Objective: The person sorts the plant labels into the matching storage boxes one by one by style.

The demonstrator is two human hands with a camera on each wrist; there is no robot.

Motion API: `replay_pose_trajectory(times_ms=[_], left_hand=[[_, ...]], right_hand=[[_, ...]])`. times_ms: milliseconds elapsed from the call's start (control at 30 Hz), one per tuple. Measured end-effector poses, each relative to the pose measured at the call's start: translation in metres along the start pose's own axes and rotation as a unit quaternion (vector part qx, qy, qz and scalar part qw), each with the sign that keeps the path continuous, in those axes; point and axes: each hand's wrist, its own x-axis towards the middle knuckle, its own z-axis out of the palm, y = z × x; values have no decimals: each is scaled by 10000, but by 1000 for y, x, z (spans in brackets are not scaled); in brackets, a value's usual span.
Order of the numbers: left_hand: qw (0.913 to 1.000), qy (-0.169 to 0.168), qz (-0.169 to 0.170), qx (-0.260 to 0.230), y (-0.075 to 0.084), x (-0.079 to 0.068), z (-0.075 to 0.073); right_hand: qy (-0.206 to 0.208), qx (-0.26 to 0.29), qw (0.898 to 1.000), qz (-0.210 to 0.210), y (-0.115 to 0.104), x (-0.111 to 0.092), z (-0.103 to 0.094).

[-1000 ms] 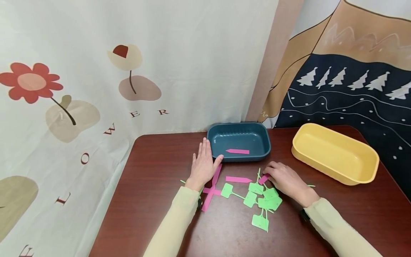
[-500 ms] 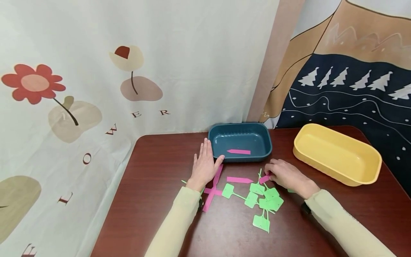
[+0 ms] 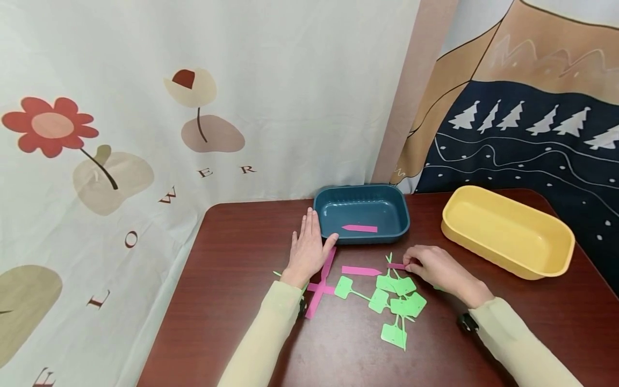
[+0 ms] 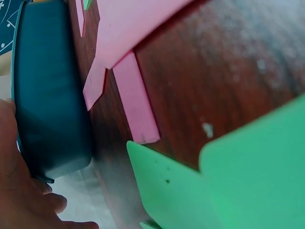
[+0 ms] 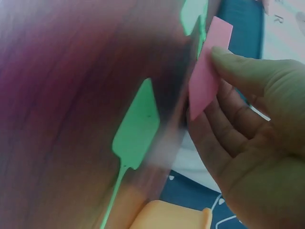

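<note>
My right hand pinches a pink pointed plant label between thumb and fingers, over the top of a loose pile of green T-shaped plant labels. Straight-fingered, my left hand rests against the left front corner of the dark blue tray. One pink label lies inside that tray. Another pink label is on the table in front of it. Beside my left wrist, several pink labels lie crossed, and green labels lie partly hidden under the wrist.
A yellow tray stands at the right of the brown table. Printed curtains hang behind the table's back edge. A single green label lies beneath my right hand, toward the yellow tray.
My right hand has shifted slightly right and turned, and the pink label in it has swung from slanted to nearly level. The left hand stays against the blue tray.
</note>
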Motion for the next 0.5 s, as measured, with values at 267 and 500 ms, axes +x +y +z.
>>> replay_pose_trajectory(times_ms=[267,500], left_hand=[[10000,6,-11,-9,0,0,0],[10000,6,-9,-19,0,0,0]], right_hand=[[587,244,9980,22,-20,-6,-7],[882,291,9957,-46,-32,-7,-18]])
